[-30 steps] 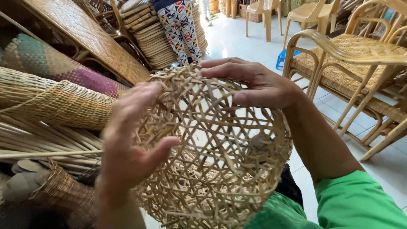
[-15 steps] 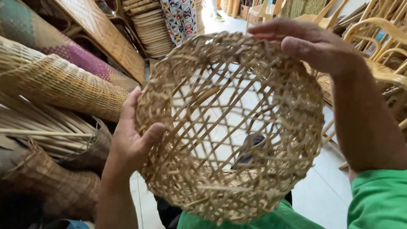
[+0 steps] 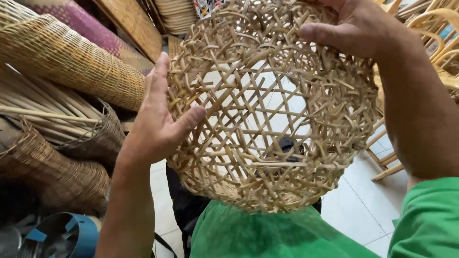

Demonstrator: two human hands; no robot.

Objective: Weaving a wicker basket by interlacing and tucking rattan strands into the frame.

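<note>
Rattan open-weave basket (image 3: 272, 110), dome-shaped and loosely plaited, filling the centre and upper centre of the frame, hanging in the air above a green-clad lap (image 3: 267, 236). Mouth facing the camera; axis running from the viewer away toward the pale tiled floor (image 3: 354, 205), glimpsed through the gaps in the weave. Left hand (image 3: 160, 119) gripping the rim at centre left: thumb (image 3: 189, 122) pressing inside the weave, fingers lying flat against the outer wall, so pinching the rim between them. Right hand (image 3: 358, 28) gripping the rim at upper right, thumb (image 3: 325, 34) hooking over the edge into the interior, remaining fingers hidden behind the weave, so closing on the rim rather than spreading. Grips sitting on roughly opposite sides of the rim, left lower, right higher, giving a tilted line across the mouth. Both hands touching the basket; neither nearer than the other. Tightly woven cane baskets (image 3: 71, 62) lying stacked at upper and middle left, well apart from the rim. Wooden chair frames (image 3: 430, 24) showing at the upper right edge.
</note>
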